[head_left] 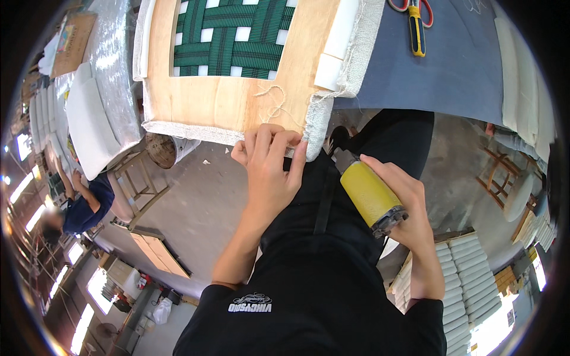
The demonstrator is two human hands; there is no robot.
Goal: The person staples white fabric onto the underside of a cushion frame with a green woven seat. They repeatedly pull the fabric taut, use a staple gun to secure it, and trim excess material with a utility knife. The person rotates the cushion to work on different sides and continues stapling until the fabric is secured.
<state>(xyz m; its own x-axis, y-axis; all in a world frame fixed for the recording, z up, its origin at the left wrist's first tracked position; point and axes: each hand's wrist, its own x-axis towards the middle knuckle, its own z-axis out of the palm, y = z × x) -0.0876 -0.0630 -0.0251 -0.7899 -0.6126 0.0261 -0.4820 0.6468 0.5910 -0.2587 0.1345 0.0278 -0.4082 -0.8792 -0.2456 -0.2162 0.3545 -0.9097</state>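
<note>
A wooden seat frame (pixel 202 95) with green woven webbing (pixel 222 56) across its opening lies underside up before me. Off-white fabric (pixel 196 132) is wrapped round its edges, with frayed threads (pixel 274 107) near the close right corner. My left hand (pixel 268 157) is bent over the near edge by that corner, fingers closed on the fabric. To its right, my right hand (pixel 409 199) grips a yellow staple gun (pixel 371 196) with dark ends. The tool's dark nose points up toward the corner, apart from it. Its handle is hidden by my palm.
Red-and-black scissors and a yellow-black handled tool (pixel 417 35) lie on the blue-grey table (pixel 433 77). Pale cushions (pixel 92 118) rest on a plastic-covered surface at left. Another person (pixel 89 204) works there beside a wooden stool frame (pixel 141 181). Stacked pale panels (pixel 466 279) stand lower right.
</note>
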